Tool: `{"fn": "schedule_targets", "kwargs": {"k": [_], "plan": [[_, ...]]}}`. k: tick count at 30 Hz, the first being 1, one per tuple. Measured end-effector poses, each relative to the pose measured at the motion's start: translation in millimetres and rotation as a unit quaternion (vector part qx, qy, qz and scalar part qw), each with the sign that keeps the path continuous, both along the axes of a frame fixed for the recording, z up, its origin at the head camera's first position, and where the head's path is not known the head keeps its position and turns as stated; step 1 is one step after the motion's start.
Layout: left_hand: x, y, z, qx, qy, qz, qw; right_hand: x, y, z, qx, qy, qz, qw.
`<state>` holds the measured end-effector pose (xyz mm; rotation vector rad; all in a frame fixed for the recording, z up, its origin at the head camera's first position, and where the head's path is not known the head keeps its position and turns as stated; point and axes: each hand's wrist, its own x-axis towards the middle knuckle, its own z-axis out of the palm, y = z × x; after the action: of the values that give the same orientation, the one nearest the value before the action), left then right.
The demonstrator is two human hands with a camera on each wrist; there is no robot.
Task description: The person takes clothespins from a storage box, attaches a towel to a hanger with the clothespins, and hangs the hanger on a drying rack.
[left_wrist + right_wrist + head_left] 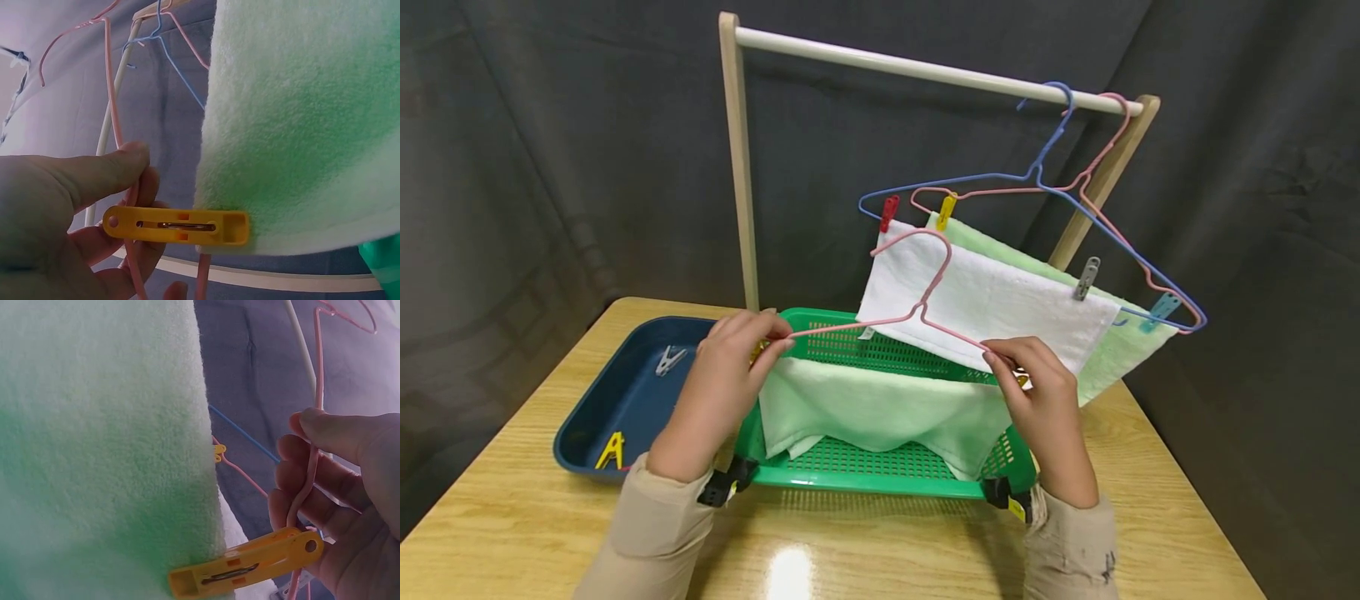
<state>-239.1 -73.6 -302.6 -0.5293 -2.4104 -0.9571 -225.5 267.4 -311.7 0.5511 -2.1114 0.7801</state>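
Observation:
A pink wire hanger (922,310) is held up between both hands, its hook rising in the middle. My left hand (721,379) pinches its left shoulder and my right hand (1040,392) pinches its right shoulder. From it hangs a light green towel (880,408), over the green basket (872,482). In the left wrist view a yellow clothespin (178,225) clips one corner of that towel beside the left fingers. Another yellow clothespin (247,562) clips the other corner, near the right palm in the right wrist view.
A white rail (910,62) on wooden posts carries a blue hanger (955,179) with a white towel (977,292) and a pink hanger (1105,150) with a green towel (1127,354). At left, a dark blue tray (625,392) holds a yellow clothespin (612,450) and a grey one.

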Motion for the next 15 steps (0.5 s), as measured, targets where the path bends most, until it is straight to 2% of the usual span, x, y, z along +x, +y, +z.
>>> {"fn": "schedule_targets", "kwargs": {"k": [9,15], "plan": [[-2.7,-11.9,4.0,-0.008,-0.043,-0.025,0.9987,0.0,-2.0,2.4,-0.018,0.003,0.006,0.9998],[-4.5,-29.7,5.9,0.008,-0.081,-0.014,0.9966,-0.1,0.1,1.6,-0.014,0.004,-0.009,0.9999]]}}
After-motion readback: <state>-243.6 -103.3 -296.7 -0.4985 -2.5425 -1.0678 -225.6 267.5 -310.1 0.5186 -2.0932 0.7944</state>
